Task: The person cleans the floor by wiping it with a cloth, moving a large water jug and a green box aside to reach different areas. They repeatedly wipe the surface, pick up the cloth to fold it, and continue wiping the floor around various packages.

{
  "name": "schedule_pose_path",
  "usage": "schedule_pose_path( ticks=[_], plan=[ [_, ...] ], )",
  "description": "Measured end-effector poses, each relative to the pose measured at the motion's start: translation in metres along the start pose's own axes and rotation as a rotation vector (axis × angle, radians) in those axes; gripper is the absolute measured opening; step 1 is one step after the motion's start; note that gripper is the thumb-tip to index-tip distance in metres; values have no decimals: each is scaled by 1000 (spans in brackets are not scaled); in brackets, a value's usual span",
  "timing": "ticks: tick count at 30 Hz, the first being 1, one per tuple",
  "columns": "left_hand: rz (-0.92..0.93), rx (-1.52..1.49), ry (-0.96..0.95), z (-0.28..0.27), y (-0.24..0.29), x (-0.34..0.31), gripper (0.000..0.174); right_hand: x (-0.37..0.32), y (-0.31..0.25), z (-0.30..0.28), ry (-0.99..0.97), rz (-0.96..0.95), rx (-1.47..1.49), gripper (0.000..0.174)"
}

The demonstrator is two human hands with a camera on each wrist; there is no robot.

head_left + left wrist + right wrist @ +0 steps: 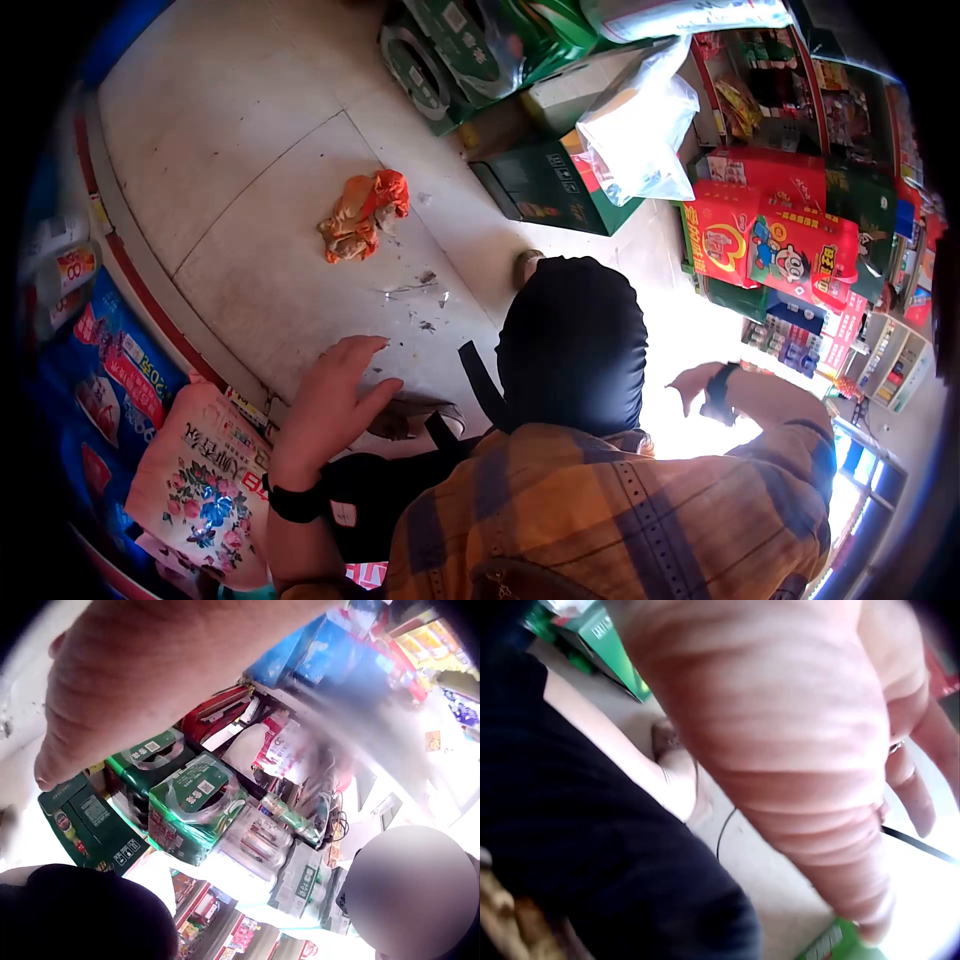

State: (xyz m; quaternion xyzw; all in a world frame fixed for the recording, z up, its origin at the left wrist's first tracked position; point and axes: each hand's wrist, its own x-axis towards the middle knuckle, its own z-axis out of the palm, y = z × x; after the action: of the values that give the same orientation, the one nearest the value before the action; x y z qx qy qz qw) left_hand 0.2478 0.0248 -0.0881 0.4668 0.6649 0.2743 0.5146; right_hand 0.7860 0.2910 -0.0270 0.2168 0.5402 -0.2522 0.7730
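My left hand (335,400) is held over the floor beside the left leg, fingers straight and thumb spread, holding nothing; it fills the top of the left wrist view (165,675). Past the black-clad knee (570,345), my right hand (700,385) hangs in bright glare. The right wrist view has that hand (780,750) large, fingers loosely extended, with a ring on one; no object shows in it. An orange crumpled cloth (362,215) lies on the floor, apart from both hands, with dark scraps (427,300) between it and the left foot.
Green cartons (555,185) with a white plastic bag (640,125) stand ahead. Red gift boxes (770,245) and stocked shelves (850,100) are at the right. A pink floral bag (205,480) and blue packages (120,350) line the left side. Another person (412,892) appears in the left wrist view.
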Motion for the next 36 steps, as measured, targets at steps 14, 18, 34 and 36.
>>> schedule_pose_path(
  ticks=[14,18,34,36],
  plan=[
    [95,36,48,1,9,-29,43,-256,-305,-266,531,-652,-230,16],
    [41,97,94,10,24,-35,43,-198,-376,-343,761,-1154,250,19],
    [180,204,195,25,38,18,43,-169,-337,-310,1067,-1262,-234,19],
    [263,192,255,27,51,30,43,-218,-338,-302,1058,-1238,-71,23]
  ],
)
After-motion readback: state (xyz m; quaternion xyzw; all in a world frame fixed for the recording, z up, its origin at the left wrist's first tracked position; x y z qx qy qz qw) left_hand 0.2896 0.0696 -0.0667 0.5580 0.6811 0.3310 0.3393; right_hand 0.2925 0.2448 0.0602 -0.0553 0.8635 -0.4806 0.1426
